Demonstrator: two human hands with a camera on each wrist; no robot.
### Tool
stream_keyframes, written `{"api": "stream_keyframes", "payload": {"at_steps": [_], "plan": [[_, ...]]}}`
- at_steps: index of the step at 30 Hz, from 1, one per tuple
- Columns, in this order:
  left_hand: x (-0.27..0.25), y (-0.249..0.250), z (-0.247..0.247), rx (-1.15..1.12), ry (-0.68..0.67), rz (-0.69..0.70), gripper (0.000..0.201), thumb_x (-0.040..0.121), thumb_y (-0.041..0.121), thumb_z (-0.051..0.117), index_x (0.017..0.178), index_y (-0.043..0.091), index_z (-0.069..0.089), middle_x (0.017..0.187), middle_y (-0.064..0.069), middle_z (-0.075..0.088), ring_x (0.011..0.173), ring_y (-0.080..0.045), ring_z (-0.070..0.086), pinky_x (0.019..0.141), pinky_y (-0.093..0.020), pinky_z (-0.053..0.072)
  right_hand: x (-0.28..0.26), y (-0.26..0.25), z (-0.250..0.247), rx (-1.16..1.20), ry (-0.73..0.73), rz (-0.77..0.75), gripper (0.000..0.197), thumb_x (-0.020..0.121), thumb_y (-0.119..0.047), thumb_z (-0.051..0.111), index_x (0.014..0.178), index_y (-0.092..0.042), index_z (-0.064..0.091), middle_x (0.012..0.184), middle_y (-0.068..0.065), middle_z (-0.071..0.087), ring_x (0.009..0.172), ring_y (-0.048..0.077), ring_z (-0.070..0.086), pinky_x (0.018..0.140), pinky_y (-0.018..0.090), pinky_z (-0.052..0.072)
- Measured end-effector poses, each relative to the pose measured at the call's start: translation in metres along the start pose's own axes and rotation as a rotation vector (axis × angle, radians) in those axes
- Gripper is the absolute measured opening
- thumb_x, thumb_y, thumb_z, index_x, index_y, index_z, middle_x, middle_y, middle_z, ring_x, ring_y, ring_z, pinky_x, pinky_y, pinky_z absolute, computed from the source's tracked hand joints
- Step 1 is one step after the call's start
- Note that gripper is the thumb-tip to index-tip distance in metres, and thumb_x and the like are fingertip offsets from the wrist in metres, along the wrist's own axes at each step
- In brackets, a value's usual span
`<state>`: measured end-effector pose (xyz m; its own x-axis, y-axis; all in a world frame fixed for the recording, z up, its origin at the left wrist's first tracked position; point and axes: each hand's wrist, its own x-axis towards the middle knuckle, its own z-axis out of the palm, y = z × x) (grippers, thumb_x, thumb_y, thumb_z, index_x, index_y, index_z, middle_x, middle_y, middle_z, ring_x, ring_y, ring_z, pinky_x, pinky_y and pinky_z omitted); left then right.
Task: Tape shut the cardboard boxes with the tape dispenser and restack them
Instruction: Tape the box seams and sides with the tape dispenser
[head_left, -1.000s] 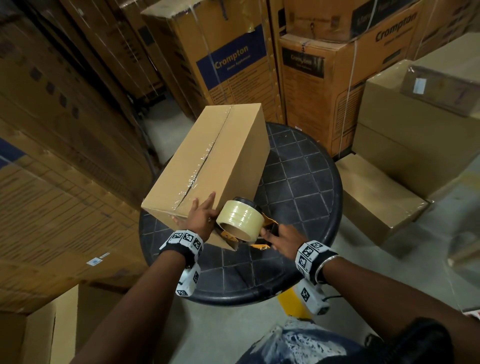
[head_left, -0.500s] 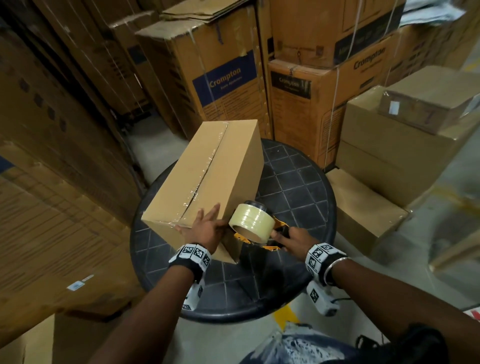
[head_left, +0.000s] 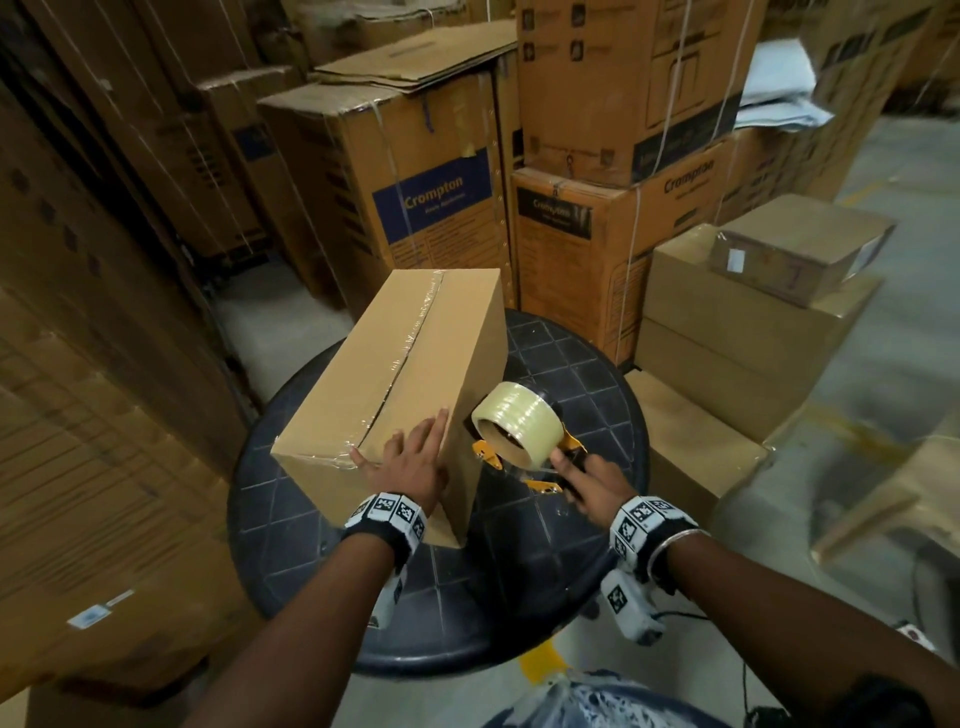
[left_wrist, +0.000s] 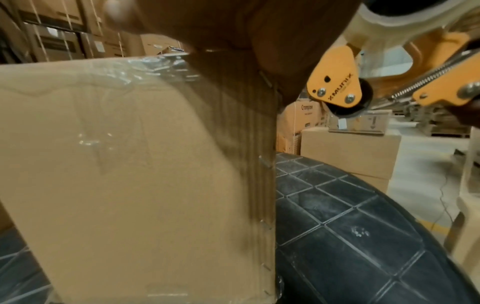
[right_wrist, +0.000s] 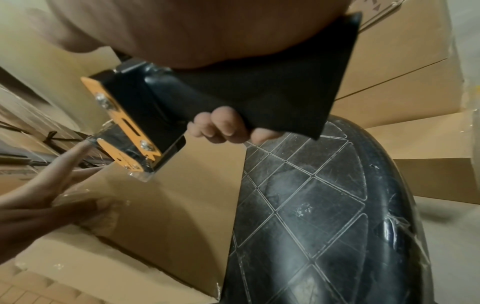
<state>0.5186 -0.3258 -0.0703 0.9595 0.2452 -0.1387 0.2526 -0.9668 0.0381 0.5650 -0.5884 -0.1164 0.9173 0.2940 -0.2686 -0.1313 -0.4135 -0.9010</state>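
One cardboard box (head_left: 410, 374), its top seam taped, sits on the round black table (head_left: 587, 395), its near corner probably close to the rim. Left hand (head_left: 410, 462) presses flat on it; right hand (head_left: 592, 480) grips the tape dispenser (head_left: 519, 431) just beside the box. Stacked cartons (head_left: 431, 171) crowd behind.

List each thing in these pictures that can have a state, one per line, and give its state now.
Cardboard box: flaps closed, clear tape along the top seam, resting on the round table.
Tape dispenser: held off the table beside the box, roll loaded.
Left hand: fingers straight, pressing the box's near end.
Right hand: curled round the dispenser's handle.
Round table: bearing the box.
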Motion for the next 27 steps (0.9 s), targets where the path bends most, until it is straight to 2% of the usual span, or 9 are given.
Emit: {"api": "stream_keyframes", "payload": {"at_steps": [2, 4, 6, 10, 13, 16, 18, 23, 27], "plan": [[0.002, 0.0, 0.004, -0.051, 0.015, -0.02, 0.085, 0.099, 0.049, 0.04, 0.144, 0.045, -0.032, 0.163, 0.016, 0.006, 0.151, -0.024, 0.013, 0.106, -0.079, 0.003, -0.005, -0.005, 0.0, 0.011, 0.0, 0.003, 0.071, 0.075, -0.082, 0.05, 0.084, -0.013, 0.062, 0.059, -0.004, 0.06, 0.046, 0.004, 0.054, 0.054, 0.023, 0.045], [0.004, -0.003, 0.007, -0.091, 0.011, -0.019, 0.073, 0.099, 0.059, 0.029, 0.151, 0.041, -0.019, 0.163, 0.016, 0.006, 0.151, -0.024, 0.013, 0.107, -0.077, 0.002, -0.011, -0.011, -0.001, 0.036, -0.003, -0.001, 0.067, 0.079, -0.077, 0.048, 0.085, -0.012, 0.06, 0.059, -0.004, 0.057, 0.043, 0.003, 0.051, 0.047, 0.018, 0.042], [0.005, -0.004, 0.008, -0.089, 0.011, -0.02, 0.065, 0.098, 0.063, 0.021, 0.154, 0.042, -0.007, 0.164, 0.017, 0.003, 0.151, -0.024, 0.012, 0.108, -0.076, 0.002, -0.014, -0.014, 0.0, 0.045, 0.007, -0.006, 0.07, 0.08, -0.079, 0.047, 0.085, -0.011, 0.06, 0.057, -0.005, 0.057, 0.042, 0.004, 0.049, 0.044, 0.017, 0.04], [0.005, 0.001, 0.01, -0.071, 0.05, -0.048, 0.065, 0.1, 0.052, 0.035, 0.154, 0.046, -0.001, 0.164, 0.014, 0.005, 0.151, -0.022, 0.012, 0.109, -0.075, 0.002, -0.019, -0.02, 0.002, 0.069, 0.016, -0.003, 0.07, 0.077, -0.081, 0.046, 0.082, -0.012, 0.06, 0.056, -0.006, 0.056, 0.042, 0.005, 0.048, 0.044, 0.018, 0.04], [0.006, 0.0, 0.011, -0.115, 0.042, -0.045, 0.067, 0.1, 0.05, 0.04, 0.154, 0.044, 0.001, 0.164, 0.013, 0.004, 0.151, -0.024, 0.009, 0.108, -0.075, 0.0, -0.022, -0.027, 0.004, 0.104, 0.03, 0.003, 0.066, 0.082, -0.076, 0.046, 0.079, -0.012, 0.057, 0.049, -0.008, 0.053, 0.038, 0.005, 0.045, 0.041, 0.018, 0.039], [0.008, -0.007, 0.012, -0.123, -0.01, 0.015, 0.083, 0.095, 0.05, 0.052, 0.156, 0.037, -0.004, 0.164, 0.012, -0.004, 0.152, -0.026, 0.002, 0.11, -0.073, -0.002, -0.025, -0.031, 0.007, 0.113, 0.051, 0.014, 0.062, 0.09, -0.071, 0.045, 0.078, -0.011, 0.055, 0.042, -0.01, 0.049, 0.034, 0.004, 0.043, 0.039, 0.017, 0.037], [0.008, -0.012, 0.012, -0.097, -0.043, 0.048, 0.093, 0.092, 0.044, 0.06, 0.156, 0.033, -0.008, 0.164, 0.011, -0.009, 0.152, -0.026, -0.003, 0.111, -0.072, -0.002, -0.026, -0.034, 0.009, 0.121, 0.061, 0.023, 0.064, 0.088, -0.073, 0.044, 0.079, -0.01, 0.055, 0.042, -0.009, 0.05, 0.034, 0.004, 0.043, 0.039, 0.018, 0.037], [0.007, -0.016, 0.011, -0.062, -0.074, 0.081, 0.099, 0.091, 0.046, 0.062, 0.156, 0.027, -0.011, 0.164, 0.008, -0.012, 0.152, -0.026, -0.005, 0.111, -0.07, -0.001, -0.029, -0.037, 0.014, 0.146, 0.063, 0.021, 0.073, 0.078, -0.081, 0.043, 0.08, -0.008, 0.056, 0.045, -0.008, 0.05, 0.035, 0.007, 0.043, 0.041, 0.02, 0.038], [0.004, -0.012, 0.011, 0.011, -0.062, 0.047, 0.095, 0.093, 0.044, 0.059, 0.156, 0.024, -0.01, 0.165, -0.006, -0.011, 0.152, -0.027, -0.004, 0.116, -0.065, 0.002, -0.03, -0.039, 0.014, 0.146, 0.05, 0.025, 0.077, 0.077, -0.084, 0.042, 0.082, -0.009, 0.057, 0.047, -0.008, 0.051, 0.037, 0.008, 0.044, 0.043, 0.022, 0.039]]}}
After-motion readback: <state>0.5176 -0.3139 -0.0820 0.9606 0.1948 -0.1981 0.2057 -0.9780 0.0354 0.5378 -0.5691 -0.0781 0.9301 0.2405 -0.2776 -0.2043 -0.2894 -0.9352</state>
